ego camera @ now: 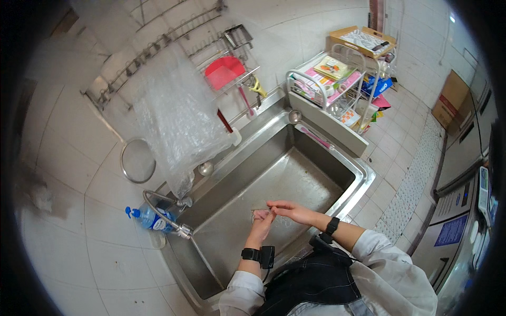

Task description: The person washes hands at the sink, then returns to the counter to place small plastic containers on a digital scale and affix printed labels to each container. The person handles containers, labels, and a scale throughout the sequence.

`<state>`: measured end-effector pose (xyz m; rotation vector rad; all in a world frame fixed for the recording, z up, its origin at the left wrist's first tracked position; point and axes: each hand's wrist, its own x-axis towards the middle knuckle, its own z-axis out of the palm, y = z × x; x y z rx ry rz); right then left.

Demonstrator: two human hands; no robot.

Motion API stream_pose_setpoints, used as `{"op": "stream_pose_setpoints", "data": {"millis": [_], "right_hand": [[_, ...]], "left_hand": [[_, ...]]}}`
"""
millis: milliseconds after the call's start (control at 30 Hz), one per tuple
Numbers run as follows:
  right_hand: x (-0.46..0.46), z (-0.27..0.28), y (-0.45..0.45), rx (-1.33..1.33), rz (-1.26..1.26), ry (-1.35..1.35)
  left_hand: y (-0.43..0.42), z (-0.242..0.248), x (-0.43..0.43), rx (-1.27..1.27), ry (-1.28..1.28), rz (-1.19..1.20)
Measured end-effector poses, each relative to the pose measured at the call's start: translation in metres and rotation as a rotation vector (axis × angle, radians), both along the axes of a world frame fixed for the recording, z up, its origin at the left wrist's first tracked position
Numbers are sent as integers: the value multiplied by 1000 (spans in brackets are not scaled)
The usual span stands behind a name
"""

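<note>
Both hands are over a deep stainless steel sink, near its front middle. My left hand has its fingers curled, and whether it holds something small cannot be told. My right hand reaches in from the right with its fingers extended, the tips meeting or nearly meeting the left hand. No object shows in the right hand. Each wrist wears a black strap, the left one with a black box on it. A faucet with a flexible metal neck points into the sink at its left end, beside a blue pump bottle.
A pink and white brush lies on the sink's far right rim. Behind the sink stand a wire rack with a red dustpan-like piece and hanging clear plastic. A round strainer hangs left. A white cart stands at the back right.
</note>
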<state>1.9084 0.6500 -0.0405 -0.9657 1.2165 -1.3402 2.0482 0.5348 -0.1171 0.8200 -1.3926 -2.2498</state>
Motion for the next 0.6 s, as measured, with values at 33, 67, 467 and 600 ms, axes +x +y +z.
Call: {"op": "stream_pose_setpoints", "data": {"millis": [33, 67, 467, 600], "right_hand": [[-5, 3, 2, -76, 14, 285], [-8, 7, 3, -141, 17, 628], [-27, 14, -7, -598, 133, 1455], [-31, 6, -40, -908, 247, 1601]], "left_hand": [[4, 4, 3, 17, 66, 8], [9, 11, 5, 85, 123, 15], [-17, 49, 14, 185, 114, 171], [-10, 37, 4, 28, -10, 79]]}}
